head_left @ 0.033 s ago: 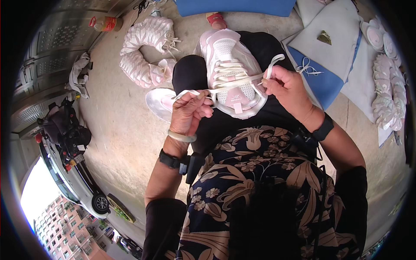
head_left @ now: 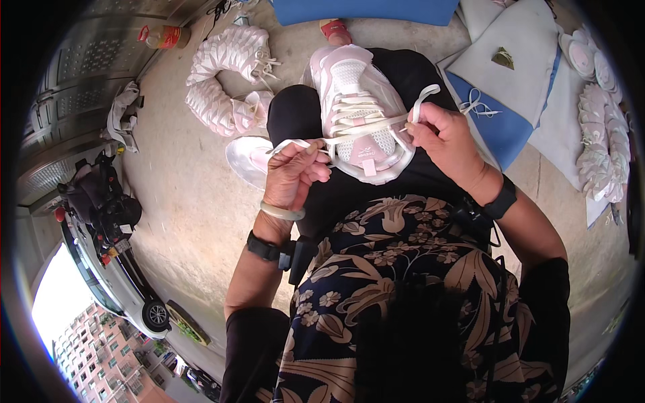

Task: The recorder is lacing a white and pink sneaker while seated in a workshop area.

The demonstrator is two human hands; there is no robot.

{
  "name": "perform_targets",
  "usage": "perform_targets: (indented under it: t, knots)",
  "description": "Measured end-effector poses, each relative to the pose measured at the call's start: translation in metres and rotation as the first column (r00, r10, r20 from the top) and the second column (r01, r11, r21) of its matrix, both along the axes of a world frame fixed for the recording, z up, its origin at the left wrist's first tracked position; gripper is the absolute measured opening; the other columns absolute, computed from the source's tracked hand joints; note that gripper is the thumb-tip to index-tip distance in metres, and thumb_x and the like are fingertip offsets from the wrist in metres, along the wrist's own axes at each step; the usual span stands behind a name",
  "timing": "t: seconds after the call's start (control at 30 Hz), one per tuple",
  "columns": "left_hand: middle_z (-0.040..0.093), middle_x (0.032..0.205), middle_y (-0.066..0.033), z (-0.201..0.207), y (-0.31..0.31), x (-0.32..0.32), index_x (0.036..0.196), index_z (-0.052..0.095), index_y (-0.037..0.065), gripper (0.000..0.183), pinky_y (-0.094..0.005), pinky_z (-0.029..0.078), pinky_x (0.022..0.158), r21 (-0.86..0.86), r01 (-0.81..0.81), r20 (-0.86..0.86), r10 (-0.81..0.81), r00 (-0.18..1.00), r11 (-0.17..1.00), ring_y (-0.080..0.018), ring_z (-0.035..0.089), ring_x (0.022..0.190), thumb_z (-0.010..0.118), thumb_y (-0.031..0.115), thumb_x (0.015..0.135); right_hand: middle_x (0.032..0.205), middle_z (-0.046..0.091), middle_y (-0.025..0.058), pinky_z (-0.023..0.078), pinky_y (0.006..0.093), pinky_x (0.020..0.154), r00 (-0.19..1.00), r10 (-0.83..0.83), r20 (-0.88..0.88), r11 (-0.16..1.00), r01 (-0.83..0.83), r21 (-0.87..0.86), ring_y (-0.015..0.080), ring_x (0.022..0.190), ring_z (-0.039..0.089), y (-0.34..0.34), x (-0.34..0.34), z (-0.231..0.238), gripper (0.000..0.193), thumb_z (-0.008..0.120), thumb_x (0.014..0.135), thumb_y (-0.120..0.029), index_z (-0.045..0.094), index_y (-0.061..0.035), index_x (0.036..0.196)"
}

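A pink and white sneaker (head_left: 356,101) rests on my lap, toe pointing away from me. A white flat shoelace (head_left: 366,126) runs across its top eyelets. My left hand (head_left: 292,174) pinches the left end of the lace, pulled out to the left of the shoe. On the other side, my right hand (head_left: 447,141) grips the right end, which loops up past my fingers. Both hands sit at the shoe's near end, by the tongue.
A curved row of several matching shoes (head_left: 225,74) lies on the concrete floor to the left. More shoes (head_left: 598,141) line the right edge. A blue mat with grey sheets (head_left: 504,114) and a loose lace (head_left: 477,104) sits at the right. A bottle (head_left: 164,37) stands top left.
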State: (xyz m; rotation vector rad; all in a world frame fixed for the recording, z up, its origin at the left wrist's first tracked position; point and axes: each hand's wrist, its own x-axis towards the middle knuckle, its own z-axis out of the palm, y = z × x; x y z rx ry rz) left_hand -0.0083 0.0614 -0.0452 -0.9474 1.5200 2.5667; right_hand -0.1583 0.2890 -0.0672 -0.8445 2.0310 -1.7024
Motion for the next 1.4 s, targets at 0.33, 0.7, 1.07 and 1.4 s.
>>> perform_targets:
  t: [0.33, 0.7, 1.07, 1.4]
  knots:
    - [0.065, 0.072, -0.0074, 0.001, 0.004, 0.002, 0.085, 0.063, 0.002, 0.013, -0.0211, 0.049, 0.049, -0.393, 0.118, 0.079, -0.094, 0.992, 0.912, -0.0115, 0.059, 0.053, 0.057, 0.013, 0.089, 0.075, 0.057, 0.0104, 0.041, 0.0373, 0.062, 0.641, 0.219, -0.735, 0.967, -0.041, 0.252, 0.0269, 0.066, 0.055, -0.006, -0.002, 0.015, 0.011, 0.057, 0.073, -0.004, 0.05, -0.0035, 0.082]
    - [0.062, 0.069, -0.0059, 0.0, 0.003, 0.003, 0.085, 0.059, 0.002, 0.014, -0.0197, 0.047, 0.047, -0.369, 0.087, 0.028, -0.083, 0.996, 0.925, -0.0098, 0.056, 0.05, 0.053, 0.014, 0.091, 0.069, 0.052, 0.0129, 0.041, 0.0398, 0.061, 0.911, 0.175, -0.372, 0.966, -0.086, 0.245, 0.0321, 0.066, 0.052, -0.003, 0.002, 0.008, 0.007, 0.055, 0.079, -0.004, 0.05, -0.0015, 0.084]
    - [0.058, 0.061, -0.003, -0.005, 0.013, -0.004, 0.072, 0.053, 0.001, 0.018, -0.0206, 0.045, 0.042, -0.506, 0.02, -0.044, -0.049, 0.998, 0.862, -0.0074, 0.055, 0.048, 0.055, 0.007, 0.089, 0.07, 0.052, 0.012, 0.039, 0.0383, 0.066, 0.683, 0.328, -0.653, 0.893, 0.0, 0.449, 0.0304, 0.066, 0.051, -0.011, 0.001, 0.018, 0.007, 0.054, 0.076, -0.003, 0.05, -0.0033, 0.082]
    - [0.058, 0.068, -0.0007, -0.016, 0.005, -0.007, 0.08, 0.057, 0.002, 0.013, -0.018, 0.044, 0.048, -0.552, 0.08, -0.053, -0.131, 0.99, 0.83, -0.0051, 0.052, 0.053, 0.053, 0.008, 0.091, 0.073, 0.052, 0.0116, 0.04, 0.0398, 0.073, 0.445, 0.408, -0.797, 0.881, 0.036, 0.472, 0.0277, 0.067, 0.053, -0.017, 0.01, 0.036, 0.009, 0.054, 0.073, -0.002, 0.048, -0.0037, 0.08]
